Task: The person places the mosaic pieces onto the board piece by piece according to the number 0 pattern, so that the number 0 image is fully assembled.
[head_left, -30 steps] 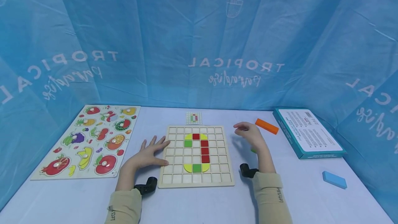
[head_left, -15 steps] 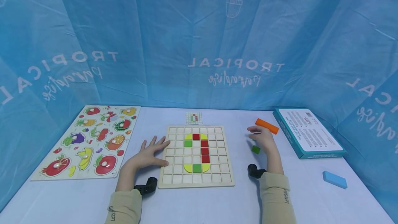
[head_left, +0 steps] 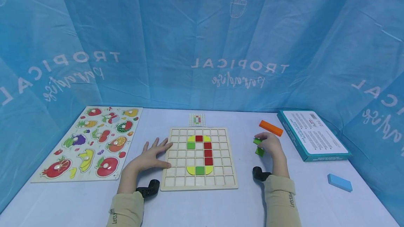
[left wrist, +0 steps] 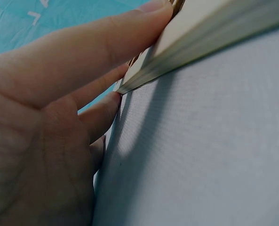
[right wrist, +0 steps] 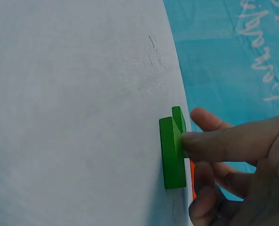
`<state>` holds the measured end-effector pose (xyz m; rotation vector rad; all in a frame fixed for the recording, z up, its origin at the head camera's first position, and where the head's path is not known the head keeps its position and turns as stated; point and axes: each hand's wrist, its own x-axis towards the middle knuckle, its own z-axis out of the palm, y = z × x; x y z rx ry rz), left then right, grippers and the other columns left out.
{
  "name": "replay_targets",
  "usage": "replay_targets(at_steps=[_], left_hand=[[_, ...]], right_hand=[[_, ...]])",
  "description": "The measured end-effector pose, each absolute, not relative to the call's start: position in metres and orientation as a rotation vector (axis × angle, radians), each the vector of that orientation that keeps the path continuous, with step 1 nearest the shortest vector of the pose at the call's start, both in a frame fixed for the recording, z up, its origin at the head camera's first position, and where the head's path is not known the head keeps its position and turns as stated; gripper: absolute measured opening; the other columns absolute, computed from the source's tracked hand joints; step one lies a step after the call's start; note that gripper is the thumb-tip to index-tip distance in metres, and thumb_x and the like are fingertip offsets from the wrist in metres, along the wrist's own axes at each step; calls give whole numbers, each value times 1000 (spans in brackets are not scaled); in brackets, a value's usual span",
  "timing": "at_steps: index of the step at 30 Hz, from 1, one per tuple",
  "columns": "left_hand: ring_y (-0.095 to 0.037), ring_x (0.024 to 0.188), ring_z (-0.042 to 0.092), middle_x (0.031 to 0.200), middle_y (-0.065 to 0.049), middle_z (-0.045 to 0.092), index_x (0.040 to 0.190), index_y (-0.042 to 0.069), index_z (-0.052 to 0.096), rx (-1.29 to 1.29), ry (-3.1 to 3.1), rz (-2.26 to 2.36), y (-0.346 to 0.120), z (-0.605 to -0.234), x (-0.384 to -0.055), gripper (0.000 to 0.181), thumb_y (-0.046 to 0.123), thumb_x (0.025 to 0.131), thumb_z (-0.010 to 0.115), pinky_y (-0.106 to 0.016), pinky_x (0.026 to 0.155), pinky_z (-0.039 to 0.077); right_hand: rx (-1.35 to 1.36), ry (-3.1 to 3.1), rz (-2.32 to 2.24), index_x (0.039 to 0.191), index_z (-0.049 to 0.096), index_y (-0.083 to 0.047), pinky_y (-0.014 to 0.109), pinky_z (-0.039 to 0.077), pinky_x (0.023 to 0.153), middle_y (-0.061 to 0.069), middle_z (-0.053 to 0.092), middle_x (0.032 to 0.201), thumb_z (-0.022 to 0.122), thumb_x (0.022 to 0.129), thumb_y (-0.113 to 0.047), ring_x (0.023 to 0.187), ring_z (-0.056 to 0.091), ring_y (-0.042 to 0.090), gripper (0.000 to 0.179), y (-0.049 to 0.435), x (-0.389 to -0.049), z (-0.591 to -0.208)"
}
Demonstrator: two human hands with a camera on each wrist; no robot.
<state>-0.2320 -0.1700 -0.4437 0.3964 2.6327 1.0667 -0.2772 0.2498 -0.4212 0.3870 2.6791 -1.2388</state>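
Note:
In the head view my left hand point(head_left: 148, 157) rests at the left side of a wooden grid board point(head_left: 237, 181), fingers spread and thumb on its edge. The left wrist view shows the thumb on the board's rim point(left wrist: 148, 70). Red, green and yellow tiles point(head_left: 208, 152) form a ring on the grid. Right of the board, my right hand point(head_left: 269, 143) pinches a green square tile point(head_left: 257, 141) between thumb and forefinger. Another green tile point(head_left: 260, 152) lies just in front of it; in the right wrist view this nearer tile point(right wrist: 172, 153) overlaps the pinched one.
A small pattern card point(head_left: 197, 119) lies behind the board. On the left is a fruit knob puzzle point(head_left: 104, 150). To the right are an orange block point(head_left: 270, 128), a teal-edged box point(head_left: 314, 136) and a blue block point(head_left: 339, 182). A blue curtain point(head_left: 195, 45) hangs behind.
My right hand has moved right and slightly toward me, away from the board's side, and its fingers have come down onto the farther green tile. The left hand has stayed still.

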Motion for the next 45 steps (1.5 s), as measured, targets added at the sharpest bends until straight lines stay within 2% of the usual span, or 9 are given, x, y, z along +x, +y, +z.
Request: replay_targets(at_steps=[11,24,32,41,45], left_hand=[[-40,139,-6,152,-17,17,142,8,36,390,2628,1074,-170,-445,-232,87,35,69,75,-54,108,-17],[-38,140,-6,152,-16,17,142,8,35,381,2625,1068,-170,-446,-234,87,36,70,74,-54,109,-17],[-40,139,-5,152,-18,17,142,7,36,383,2639,1059,-170,-447,-235,87,36,69,75,-55,108,-16],[-39,140,-6,152,-17,17,142,8,35,387,2636,1059,-169,-447,-235,87,36,70,74,-54,109,-16],[-39,140,-6,152,-17,17,142,8,35,388,2632,1061,-169,-447,-234,87,37,70,74,-54,109,-17]], right_hand=[[397,2686,-1175,117,60,-4,49,44,93,23,50,118,61,82,1,103,45,35,35,247,-279,-420],[370,2659,-1324,124,54,-7,45,46,93,21,51,122,61,87,-10,105,49,33,38,242,-281,-412],[336,2594,-1449,117,53,-4,39,49,90,20,53,118,62,87,-16,97,55,28,34,237,-285,-412],[303,2503,-1542,119,56,-7,33,47,88,16,52,122,62,88,-24,98,52,27,36,229,-287,-409],[319,2461,-1593,115,59,-11,30,50,85,12,55,118,64,86,-26,97,53,24,34,225,-289,-410]])
